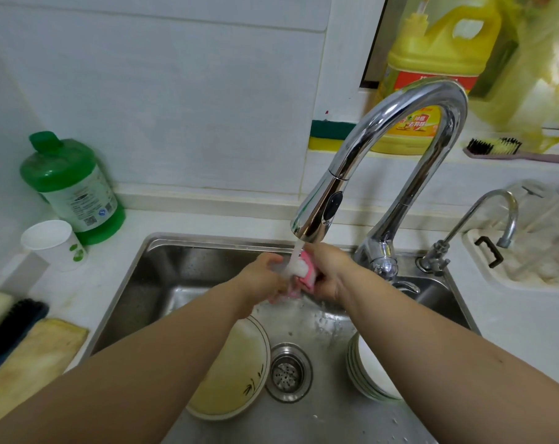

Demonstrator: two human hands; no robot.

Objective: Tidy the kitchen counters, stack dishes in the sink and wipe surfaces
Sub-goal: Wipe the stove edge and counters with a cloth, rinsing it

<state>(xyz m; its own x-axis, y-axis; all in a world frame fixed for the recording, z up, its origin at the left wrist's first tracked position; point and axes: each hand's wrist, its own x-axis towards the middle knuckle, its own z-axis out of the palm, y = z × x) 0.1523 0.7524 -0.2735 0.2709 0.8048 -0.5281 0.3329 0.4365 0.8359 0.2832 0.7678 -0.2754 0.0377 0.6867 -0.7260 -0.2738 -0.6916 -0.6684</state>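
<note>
Both hands hold a pink cloth [304, 277] under water running from the tall chrome tap [396, 149] over the steel sink [150, 283]. My left hand [265, 277] grips the cloth's left side, and my right hand [328, 274] grips its right side. In the sink lie a yellowish plate with a leaf pattern [236, 373], partly hidden by my left forearm, and a stack of white bowls [368, 370] partly hidden by my right forearm. The drain strainer [287, 371] sits between them.
A green bottle [73, 190] and a white paper cup [52, 243] stand on the counter left of the sink. A black brush [12, 328] and a wooden board [31, 357] lie at the left edge. A small tap [483, 225], a drying tray [528, 251], a yellow jug [432, 68], a sponge [329, 136] and a brush [496, 147] are behind and to the right.
</note>
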